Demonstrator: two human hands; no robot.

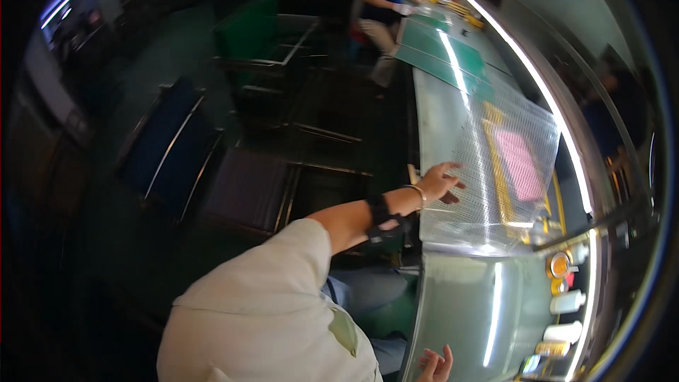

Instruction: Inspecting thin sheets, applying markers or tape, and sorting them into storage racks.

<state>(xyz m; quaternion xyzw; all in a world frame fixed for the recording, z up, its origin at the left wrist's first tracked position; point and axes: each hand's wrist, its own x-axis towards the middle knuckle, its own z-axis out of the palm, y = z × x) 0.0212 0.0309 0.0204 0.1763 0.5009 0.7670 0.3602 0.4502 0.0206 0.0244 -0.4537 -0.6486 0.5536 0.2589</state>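
Transparent patterned sheet (474, 177), lying on the desk (460, 304), with a pink panel (518, 166) showing through it. The left hand (443, 182) is over the sheet's near-left edge, its grip wide with fingers spread; contact cannot be determined. The right hand (435, 366), cropped by the lower border, has a loosely parted grip above the desk's edge. Beyond the sheet lies a green sheet (445, 53), near a co-worker (385, 10); white bottles (567, 302) line the right side.
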